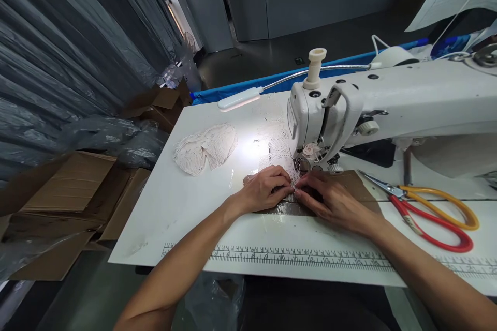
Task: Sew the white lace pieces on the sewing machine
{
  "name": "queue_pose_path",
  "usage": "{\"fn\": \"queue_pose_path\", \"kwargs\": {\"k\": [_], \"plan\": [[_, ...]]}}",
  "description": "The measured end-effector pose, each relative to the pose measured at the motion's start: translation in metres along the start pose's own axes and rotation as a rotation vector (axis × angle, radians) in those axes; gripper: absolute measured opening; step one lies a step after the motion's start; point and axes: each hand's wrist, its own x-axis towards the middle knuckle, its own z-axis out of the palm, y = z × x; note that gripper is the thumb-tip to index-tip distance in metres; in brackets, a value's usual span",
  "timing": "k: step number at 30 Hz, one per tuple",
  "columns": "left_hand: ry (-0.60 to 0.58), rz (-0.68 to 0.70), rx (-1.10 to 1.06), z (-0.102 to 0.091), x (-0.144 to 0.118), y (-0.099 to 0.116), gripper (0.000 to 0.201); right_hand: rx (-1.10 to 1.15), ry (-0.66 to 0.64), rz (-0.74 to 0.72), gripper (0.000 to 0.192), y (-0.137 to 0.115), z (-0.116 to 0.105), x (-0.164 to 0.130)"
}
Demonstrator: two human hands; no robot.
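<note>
Positioning step, by my reading: left hand (267, 189) and right hand (334, 199), fingers pinching white lace fabric (280, 158) at white sewing machine (388, 103) needle; next needs steady feeding.

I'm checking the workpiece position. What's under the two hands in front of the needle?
Both the left hand and the right hand press on white lace fabric lying on the sewing machine bed. The fabric directly beneath the fingers is covered.
</note>
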Motion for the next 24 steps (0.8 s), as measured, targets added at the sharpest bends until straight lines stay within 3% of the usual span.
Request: {"fn": "queue_pose_path", "kwargs": {"k": [4,8,11,14,18,24], "plan": [[0.036,0.064,-0.017,0.002,-0.001,-0.002,0.019,-0.099,0.051,0.0,0.022,-0.002,0.006,0.001],[0.064,0.16,0.02,0.004,-0.001,-0.003,0.017,-0.046,0.106,-0.034,0.02,0.001,0.005,0.001],[0.169,0.171,0.012,0.003,0.0,-0.003,0.013,-0.061,0.167,-0.003,0.024,0.007,0.002,-0.001],[0.254,0.197,-0.021,0.001,0.001,-0.002,0.009,-0.179,0.13,-0.009,0.031,0.013,0.002,-0.003],[0.223,0.247,-0.014,0.0,0.002,-0.001,0.007,-0.27,0.042,-0.09,0.031,0.013,0.004,-0.004],[0.14,0.268,0.055,0.003,0.001,0.0,0.009,-0.193,-0.006,-0.118,0.034,0.002,-0.003,-0.008]]}}
